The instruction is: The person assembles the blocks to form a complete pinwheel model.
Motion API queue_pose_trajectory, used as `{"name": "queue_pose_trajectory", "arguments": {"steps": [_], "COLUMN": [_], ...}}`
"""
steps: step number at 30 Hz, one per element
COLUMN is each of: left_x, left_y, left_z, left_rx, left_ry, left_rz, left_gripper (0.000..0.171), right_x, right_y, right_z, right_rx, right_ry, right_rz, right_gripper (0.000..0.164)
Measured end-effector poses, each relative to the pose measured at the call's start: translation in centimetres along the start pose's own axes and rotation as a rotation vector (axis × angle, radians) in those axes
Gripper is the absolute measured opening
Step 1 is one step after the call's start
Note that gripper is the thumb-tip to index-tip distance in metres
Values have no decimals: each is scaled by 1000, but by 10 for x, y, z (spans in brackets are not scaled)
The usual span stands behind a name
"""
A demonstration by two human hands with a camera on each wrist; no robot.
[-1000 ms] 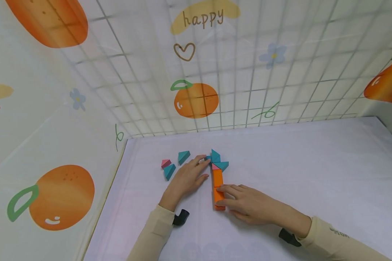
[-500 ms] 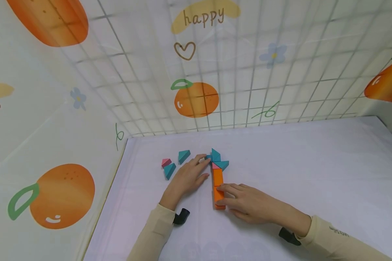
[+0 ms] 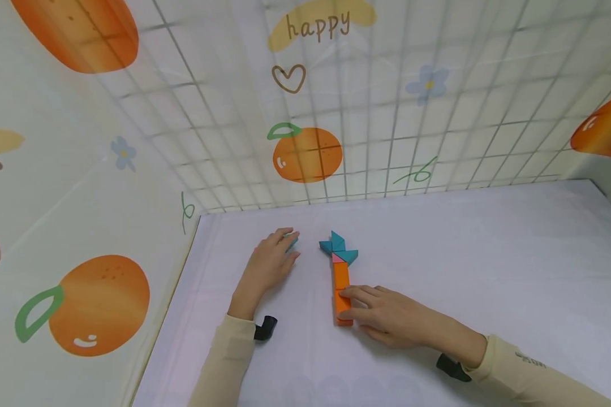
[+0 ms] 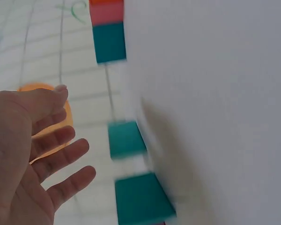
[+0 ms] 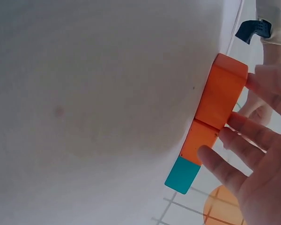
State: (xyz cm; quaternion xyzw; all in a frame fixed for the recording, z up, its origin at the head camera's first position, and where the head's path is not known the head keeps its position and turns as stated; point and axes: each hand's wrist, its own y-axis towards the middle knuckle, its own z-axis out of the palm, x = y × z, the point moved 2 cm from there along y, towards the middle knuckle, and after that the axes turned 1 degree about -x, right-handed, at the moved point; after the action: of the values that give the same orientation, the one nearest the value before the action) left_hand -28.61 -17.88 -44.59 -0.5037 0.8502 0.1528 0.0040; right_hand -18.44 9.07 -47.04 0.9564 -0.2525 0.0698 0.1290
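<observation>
My left hand (image 3: 265,261) hovers over the loose blocks at the left of the table, hiding most of them in the head view. In the left wrist view its fingers are spread and hold nothing; a teal block (image 4: 126,139) and a larger teal block (image 4: 143,199) stand beside them. My right hand (image 3: 389,316) rests its fingertips on the row of orange blocks (image 3: 341,275). A pink triangular block (image 3: 335,258) tops that row, with several teal triangular blocks (image 3: 338,243) fanned around it.
The blocks lie on a white-covered table (image 3: 463,254). Behind it hangs a printed curtain (image 3: 366,124) over a wire grid, and another printed sheet (image 3: 91,209) borders the left side. A black wrist mount (image 3: 266,328) juts from the left sleeve.
My left hand has left the teal block at the left of the fan and moved left over the loose blocks. My right hand stays on the orange blocks.
</observation>
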Motion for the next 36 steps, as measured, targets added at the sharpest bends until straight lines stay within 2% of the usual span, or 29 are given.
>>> {"name": "queue_pose_trajectory", "arguments": {"steps": [6,11,17,25,30,36], "left_x": [27,36,36,35,28,18], "left_y": [-6,-9,-10,-10,-8,-5], "left_z": [-1,1,5,7,7,5], "left_rx": [28,40,43,44,50,45], "left_ry": [32,18,23,0,-30,-9], "left_rz": [-69,-73,-40,-42,-7,11], "left_gripper": [47,46,44,39,34,33], "right_x": [0,0,0,1,0,0], "right_y": [0,0,0,0,0,-1], "right_z": [0,0,0,0,0,-1], "right_rx": [3,13,4,1,-4,-4], "right_ry": [-2,4,6,7,11,12], "right_rz": [-5,1,-1,-6,-8,-9], "right_gripper": [41,41,41,42,42,43]}}
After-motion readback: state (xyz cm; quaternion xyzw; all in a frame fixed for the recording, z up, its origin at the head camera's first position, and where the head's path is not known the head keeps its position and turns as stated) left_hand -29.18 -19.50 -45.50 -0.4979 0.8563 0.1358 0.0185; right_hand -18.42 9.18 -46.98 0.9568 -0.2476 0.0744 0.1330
